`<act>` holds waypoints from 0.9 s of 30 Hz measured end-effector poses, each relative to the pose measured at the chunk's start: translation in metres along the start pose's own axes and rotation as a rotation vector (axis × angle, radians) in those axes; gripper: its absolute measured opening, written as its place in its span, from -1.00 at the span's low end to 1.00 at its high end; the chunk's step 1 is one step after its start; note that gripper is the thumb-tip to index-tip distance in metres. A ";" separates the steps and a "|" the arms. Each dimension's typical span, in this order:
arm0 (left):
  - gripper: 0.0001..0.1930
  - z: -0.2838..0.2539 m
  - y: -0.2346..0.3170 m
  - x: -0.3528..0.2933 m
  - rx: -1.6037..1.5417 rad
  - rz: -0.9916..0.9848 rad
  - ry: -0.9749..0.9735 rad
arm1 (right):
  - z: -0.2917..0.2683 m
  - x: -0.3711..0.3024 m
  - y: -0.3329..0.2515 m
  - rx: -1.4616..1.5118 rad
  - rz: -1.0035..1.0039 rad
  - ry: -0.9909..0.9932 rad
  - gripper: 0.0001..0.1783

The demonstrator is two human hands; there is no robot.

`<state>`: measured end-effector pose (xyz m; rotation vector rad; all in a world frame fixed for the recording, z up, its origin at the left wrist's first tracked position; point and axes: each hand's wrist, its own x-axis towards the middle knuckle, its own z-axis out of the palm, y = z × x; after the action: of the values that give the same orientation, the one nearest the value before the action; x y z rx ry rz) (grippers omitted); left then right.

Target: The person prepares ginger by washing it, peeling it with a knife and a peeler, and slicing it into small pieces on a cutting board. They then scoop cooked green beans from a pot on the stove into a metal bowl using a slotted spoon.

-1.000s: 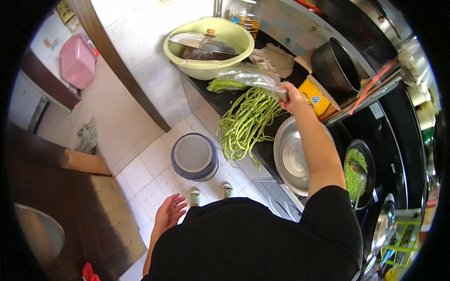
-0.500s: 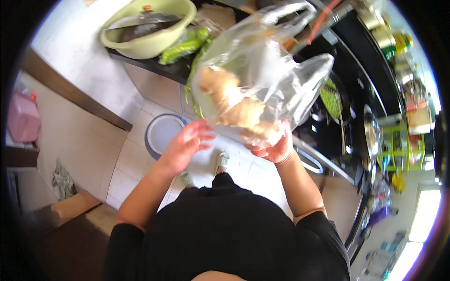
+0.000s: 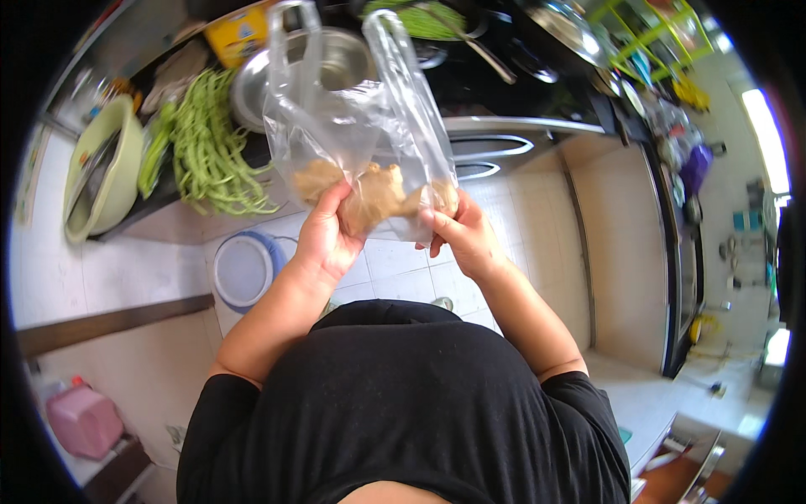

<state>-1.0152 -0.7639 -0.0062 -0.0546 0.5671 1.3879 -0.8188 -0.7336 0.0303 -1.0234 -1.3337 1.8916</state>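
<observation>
A clear plastic bag (image 3: 353, 122) with knobbly, light-brown ginger (image 3: 378, 195) inside hangs between my hands, in front of my body. Its two handle loops stick up and away from me, over the counter edge. On its lower left side my left hand (image 3: 326, 235) is closed, with the thumb pressed on the plastic over the ginger. At the lower right corner my right hand (image 3: 470, 239) pinches the bag against a piece of ginger, thumb on top. Most fingers of both hands are hidden behind the bag.
On the counter, left to right, are a pale yellow-green basin (image 3: 128, 181), long green beans (image 3: 214, 139), a metal pot (image 3: 344, 59) and a yellow box (image 3: 241, 38). A pan of cut greens (image 3: 428, 20) sits at the back. A blue-rimmed round lid (image 3: 242, 267) is low at left.
My left hand, open beside the bag before, now grips its left side. The bag has come lower and hangs straighter. My view has turned right, and the counter now runs across the top.
</observation>
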 end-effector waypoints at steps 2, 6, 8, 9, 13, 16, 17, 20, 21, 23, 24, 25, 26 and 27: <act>-0.66 0.020 -0.040 0.013 0.040 -0.108 -0.098 | -0.040 -0.026 0.004 0.018 -0.051 0.107 -0.64; -0.63 0.072 -0.128 0.033 0.113 -0.344 -0.222 | -0.131 -0.087 0.006 0.024 -0.131 0.275 -0.71; -0.60 0.099 -0.175 0.045 0.131 -0.385 -0.233 | -0.167 -0.120 0.008 0.050 -0.197 0.390 -0.77; -0.59 0.111 -0.198 0.050 0.142 -0.402 -0.236 | -0.184 -0.137 0.014 0.074 -0.172 0.449 -0.80; -0.58 0.142 -0.279 0.081 0.028 -0.577 -0.271 | -0.233 -0.189 0.044 0.135 -0.184 0.541 -0.83; -0.60 0.158 -0.330 0.091 -0.090 -0.755 -0.297 | -0.263 -0.208 0.063 0.194 0.006 0.328 -0.63; -0.61 0.165 -0.344 0.094 -0.064 -0.762 -0.301 | -0.275 -0.213 0.071 0.194 0.109 0.241 -0.59; -0.63 0.179 -0.374 0.108 0.034 -0.740 -0.307 | -0.313 -0.229 0.081 0.089 0.226 0.338 -0.54; -0.63 0.185 -0.381 0.112 0.092 -0.711 -0.310 | -0.330 -0.237 0.081 0.023 0.162 0.413 -0.49; -0.64 0.193 -0.395 0.125 0.175 -0.653 -0.330 | -0.358 -0.254 0.062 -0.167 -0.186 0.568 -0.26; -0.65 0.196 -0.403 0.133 0.203 -0.620 -0.347 | -0.364 -0.260 0.042 -0.028 -0.280 0.649 -0.12; -0.66 0.200 -0.413 0.141 0.224 -0.600 -0.369 | -0.376 -0.265 0.033 0.025 -0.402 0.710 -0.06; -0.64 0.204 -0.422 0.150 0.215 -0.625 -0.388 | -0.382 -0.265 0.027 0.114 -0.438 0.806 -0.20; -0.63 0.208 -0.431 0.159 0.202 -0.647 -0.406 | -0.389 -0.262 0.022 0.200 -0.474 0.900 -0.33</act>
<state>-0.5285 -0.6318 -0.0150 0.1896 0.3017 0.6788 -0.3512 -0.7660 -0.0021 -1.1218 -0.7343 0.9747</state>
